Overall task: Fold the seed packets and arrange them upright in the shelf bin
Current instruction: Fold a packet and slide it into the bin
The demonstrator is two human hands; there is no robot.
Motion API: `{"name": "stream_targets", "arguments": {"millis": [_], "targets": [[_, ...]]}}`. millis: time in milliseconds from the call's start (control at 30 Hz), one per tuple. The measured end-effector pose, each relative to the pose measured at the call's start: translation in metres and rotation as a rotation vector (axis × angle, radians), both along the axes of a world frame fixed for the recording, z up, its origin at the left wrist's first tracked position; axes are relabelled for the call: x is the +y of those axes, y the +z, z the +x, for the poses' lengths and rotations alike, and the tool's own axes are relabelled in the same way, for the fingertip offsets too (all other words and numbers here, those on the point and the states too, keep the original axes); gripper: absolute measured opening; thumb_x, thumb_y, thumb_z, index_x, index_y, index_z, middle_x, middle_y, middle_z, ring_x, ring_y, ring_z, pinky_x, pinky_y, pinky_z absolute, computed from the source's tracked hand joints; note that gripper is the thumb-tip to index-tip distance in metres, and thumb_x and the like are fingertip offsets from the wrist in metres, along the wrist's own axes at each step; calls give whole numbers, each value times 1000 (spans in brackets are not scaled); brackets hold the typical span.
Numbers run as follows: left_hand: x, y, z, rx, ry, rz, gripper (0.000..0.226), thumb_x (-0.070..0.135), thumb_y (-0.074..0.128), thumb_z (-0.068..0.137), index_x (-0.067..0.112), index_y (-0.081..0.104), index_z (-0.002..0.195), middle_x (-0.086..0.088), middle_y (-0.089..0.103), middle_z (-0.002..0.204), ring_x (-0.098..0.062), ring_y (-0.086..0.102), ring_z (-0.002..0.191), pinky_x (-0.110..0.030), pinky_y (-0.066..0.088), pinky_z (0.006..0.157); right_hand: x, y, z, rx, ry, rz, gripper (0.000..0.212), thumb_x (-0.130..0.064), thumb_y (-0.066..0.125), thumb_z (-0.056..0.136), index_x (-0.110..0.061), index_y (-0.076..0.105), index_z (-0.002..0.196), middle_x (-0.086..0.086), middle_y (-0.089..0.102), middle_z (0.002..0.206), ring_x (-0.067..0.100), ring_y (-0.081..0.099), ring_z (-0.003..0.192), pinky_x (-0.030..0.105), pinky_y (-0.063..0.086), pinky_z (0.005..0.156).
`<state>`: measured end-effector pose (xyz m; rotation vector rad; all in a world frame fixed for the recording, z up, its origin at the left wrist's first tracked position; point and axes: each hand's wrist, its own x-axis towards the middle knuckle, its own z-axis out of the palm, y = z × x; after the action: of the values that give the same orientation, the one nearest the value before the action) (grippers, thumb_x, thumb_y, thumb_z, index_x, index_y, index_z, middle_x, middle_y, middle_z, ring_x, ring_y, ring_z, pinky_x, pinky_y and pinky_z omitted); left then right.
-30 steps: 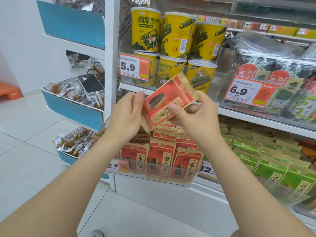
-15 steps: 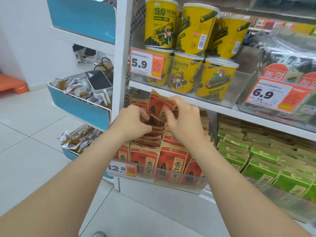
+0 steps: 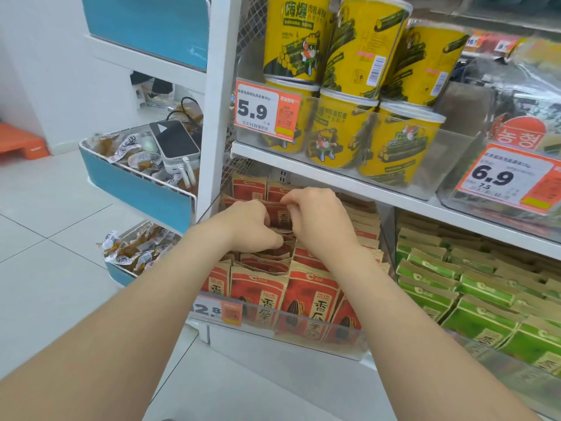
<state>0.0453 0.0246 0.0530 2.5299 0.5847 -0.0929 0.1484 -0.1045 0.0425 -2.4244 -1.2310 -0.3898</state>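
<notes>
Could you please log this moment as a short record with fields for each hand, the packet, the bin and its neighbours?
left hand: left hand closed in a grip on the packet's left edge
right hand: right hand pinching its top right edge
packet: red and tan paper seed packet, held between both hands, low among the rows
bin: clear plastic shelf bin, front row of red packets upright
neighbours: green and tan packets to the right; yellow tubs on the shelf above

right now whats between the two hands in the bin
In the head view, a red seed packet stands between the left hand and right hand, both pinching it.
</notes>
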Motion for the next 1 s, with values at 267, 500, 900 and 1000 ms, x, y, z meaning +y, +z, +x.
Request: {"name": "stream_targets", "arguments": {"millis": [267,500,900,1000], "targets": [[10,-12,3,-132,53,4,39,19,52,105,16,68,69,-5,67,78,-30,63,82,-34,48,71,13,7,2,-121,-88,-254,24,-12,68,95,-25,76,114,6,75,106,33,70,105,40,51,87],[13,-14,12,-197,110,75,20,14,81,88,19,86,107,-2,79,113,-23,69,110,-40,58,103,20,4,0,-142,-139,-385,26,-20,71,92,-23,74,118,9,71,117,33,56,126,49,37,113],[14,-23,24,-301,171,347,9,33,78,97,28,74,103,-5,70,110,-35,68,104,-43,53,80,33,6,2,-40,-157,-369,31,-23,64,95,-30,73,123,9,72,119,36,51,132,56,28,117],[18,-28,26,-330,183,371,24,33,75,100,23,64,119,-7,71,111,-37,67,107,-44,50,78,36,4,5,43,-166,-375,32,-20,58,98,-32,74,124,10,71,125,38,46,136,59,22,119]]}}
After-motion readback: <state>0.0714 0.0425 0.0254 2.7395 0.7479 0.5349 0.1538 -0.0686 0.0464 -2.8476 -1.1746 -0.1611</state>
